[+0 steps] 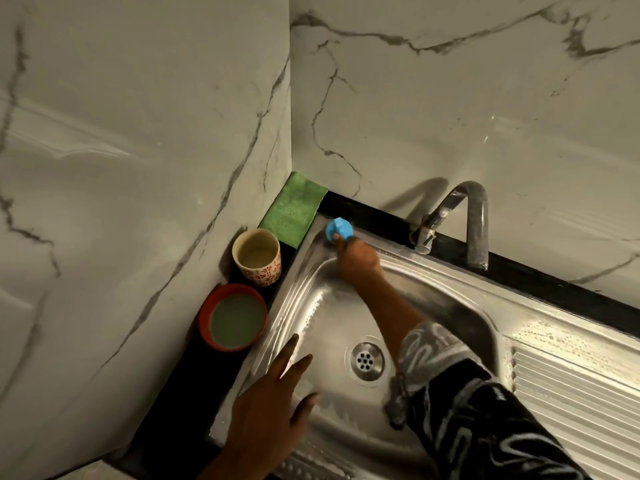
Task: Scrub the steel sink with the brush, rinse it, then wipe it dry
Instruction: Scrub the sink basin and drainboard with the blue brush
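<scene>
My right hand [358, 259] is curled round the blue brush [338, 230] and presses its head into the far left corner of the steel sink [433, 299], right up on the rim where the steel meets the black tabletop [554, 289]. My left hand [266, 407] lies flat on the sink's near left edge, fingers straight and spread, holding nothing. I judge it to be a brace.

To do this corner well, I'd use short, overlapping strokes with the bristles angled into the seam, since a flat pass would skate over it. From there I'd work down the curved wall toward the drain [366, 361], so loosened grime travels downhill for the rinse.

The green cloth [294, 209] lies just beyond the corner, almost touching the brush. It is probably the drying cloth, so I'd avoid flicking dirty water onto it. The patterned cup [256, 252] and red bowl [233, 317] stand just beside the left rim, both holding liquid, so strokes along that side should be tight. No water shows from the tap [464, 220].
</scene>
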